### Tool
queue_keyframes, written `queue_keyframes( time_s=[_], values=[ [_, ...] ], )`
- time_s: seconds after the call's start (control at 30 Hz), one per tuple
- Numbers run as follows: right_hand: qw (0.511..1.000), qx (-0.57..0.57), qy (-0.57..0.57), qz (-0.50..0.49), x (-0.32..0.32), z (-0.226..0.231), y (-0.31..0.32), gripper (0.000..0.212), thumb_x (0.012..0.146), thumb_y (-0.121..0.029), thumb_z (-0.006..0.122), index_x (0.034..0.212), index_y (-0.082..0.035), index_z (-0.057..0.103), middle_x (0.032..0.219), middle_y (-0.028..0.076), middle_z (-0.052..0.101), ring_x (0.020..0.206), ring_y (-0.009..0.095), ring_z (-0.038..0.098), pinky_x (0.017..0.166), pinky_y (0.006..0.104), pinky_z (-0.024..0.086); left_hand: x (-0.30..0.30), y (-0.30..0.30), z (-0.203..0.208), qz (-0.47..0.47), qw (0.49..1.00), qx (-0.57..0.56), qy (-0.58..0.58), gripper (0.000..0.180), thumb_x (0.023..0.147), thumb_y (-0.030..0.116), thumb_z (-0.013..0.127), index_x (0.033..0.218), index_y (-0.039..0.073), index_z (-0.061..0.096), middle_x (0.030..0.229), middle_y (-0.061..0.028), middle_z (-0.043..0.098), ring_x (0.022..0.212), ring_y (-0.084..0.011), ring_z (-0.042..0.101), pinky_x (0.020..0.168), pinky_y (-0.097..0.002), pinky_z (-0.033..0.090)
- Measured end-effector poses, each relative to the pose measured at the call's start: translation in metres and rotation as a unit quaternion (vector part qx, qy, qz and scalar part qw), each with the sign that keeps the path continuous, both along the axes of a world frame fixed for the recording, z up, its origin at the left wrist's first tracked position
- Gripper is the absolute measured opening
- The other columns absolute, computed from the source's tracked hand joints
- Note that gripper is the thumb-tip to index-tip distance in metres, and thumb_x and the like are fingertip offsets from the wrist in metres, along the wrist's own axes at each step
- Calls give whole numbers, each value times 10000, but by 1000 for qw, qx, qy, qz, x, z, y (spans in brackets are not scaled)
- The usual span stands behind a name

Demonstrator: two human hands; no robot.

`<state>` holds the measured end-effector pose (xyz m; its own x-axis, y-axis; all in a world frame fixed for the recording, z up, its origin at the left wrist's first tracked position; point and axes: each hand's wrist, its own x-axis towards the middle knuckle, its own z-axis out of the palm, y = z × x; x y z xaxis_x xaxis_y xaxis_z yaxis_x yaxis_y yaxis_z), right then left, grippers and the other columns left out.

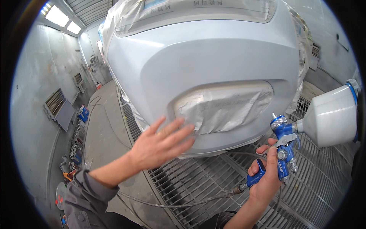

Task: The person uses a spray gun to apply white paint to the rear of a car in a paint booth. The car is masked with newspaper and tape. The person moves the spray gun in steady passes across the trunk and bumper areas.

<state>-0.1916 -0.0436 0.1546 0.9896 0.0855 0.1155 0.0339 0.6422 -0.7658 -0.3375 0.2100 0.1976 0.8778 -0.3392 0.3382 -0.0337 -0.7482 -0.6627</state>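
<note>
A light grey car bumper (213, 57) fills the middle of the view, its lower recess covered by whitish masking paper (225, 108). My left hand (164, 143) is raised in front of the recess's lower left, fingers spread, holding nothing; whether it touches the surface I cannot tell. On the right, my right hand (267, 173) is wrapped round a blue spray gun (284, 131). A white paint cup (331, 116) juts from the gun to the right. From the gun's handle an air hose (171, 206) runs off to the left.
Metal floor grating (213, 183) lies under and before the car. Plastic sheeting and paper (152, 15) wrap the car above the bumper. Several blue-and-silver items (76, 152) line the left wall beside a vent (59, 105). Another hose (110, 122) trails over the concrete floor (101, 143).
</note>
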Motion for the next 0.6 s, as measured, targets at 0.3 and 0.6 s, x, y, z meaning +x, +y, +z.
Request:
queue_keyframes(
  time_s=[0.3,0.6],
  values=[
    [1000,-19,-20,11,-3,-9,13,307,1069,-228,626,1304,-32,612,973,84,637,543,76,487,465,230,385,21,28,26,57,994,82,-39,514,954,378,671,1454,363,556,1717,64,321,1589,-226,298,1330,-530,155],
    [1000,-12,-11,15,1,-10,12,324,1066,-236,633,1313,-30,603,969,91,637,540,86,491,468,240,391,21,30,29,56,995,73,-30,484,990,403,648,1463,347,556,1725,69,304,1594,-226,290,1338,-524,131]
  ],
)
